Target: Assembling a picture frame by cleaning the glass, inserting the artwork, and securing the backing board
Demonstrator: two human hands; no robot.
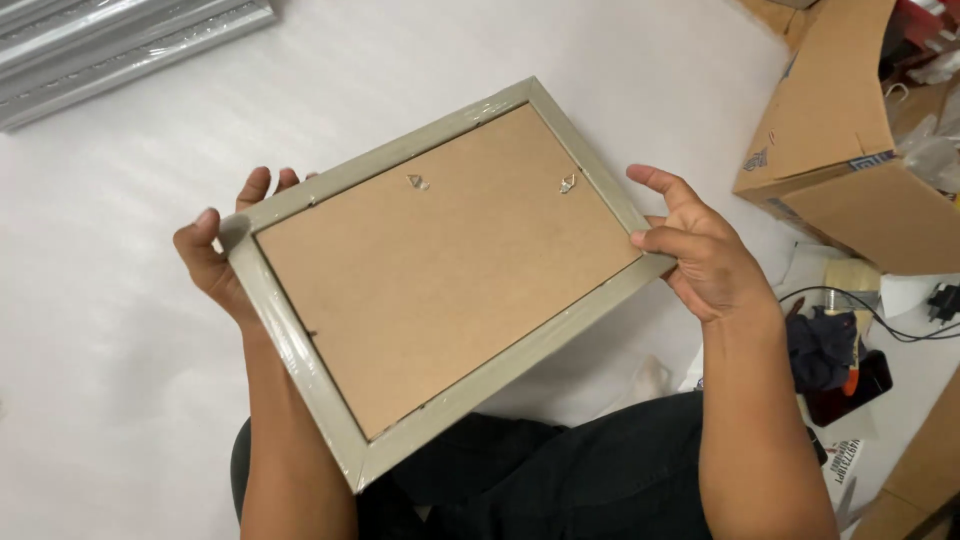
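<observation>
**Picture frame held back-up between both hands**

You hold a rectangular picture frame (440, 270) at the centre of the view, its back facing you. The border is a dull grey-green moulding wrapped in glossy clear film that wrinkles at the corners; the panel inside is flat brown fibreboard with two small metal hangers (418, 182) near its upper edge. The frame's long axis runs from lower left to upper right, tilted, with one corner pointing down toward your lap.

Your left hand (222, 255) grips the left short side, thumb over the border and fingers curled behind. Your right hand (700, 255) grips the right short side, thumb on the border's face, index finger stretched out above it.

Beneath lies a white, softly textured foam sheet (120, 300). At the upper left sit silvery film-wrapped strips (110, 40). At the upper right stands an open brown cardboard box (850, 150) with a small blue label on its edge. Black cables (890, 325) lie at the right.
</observation>
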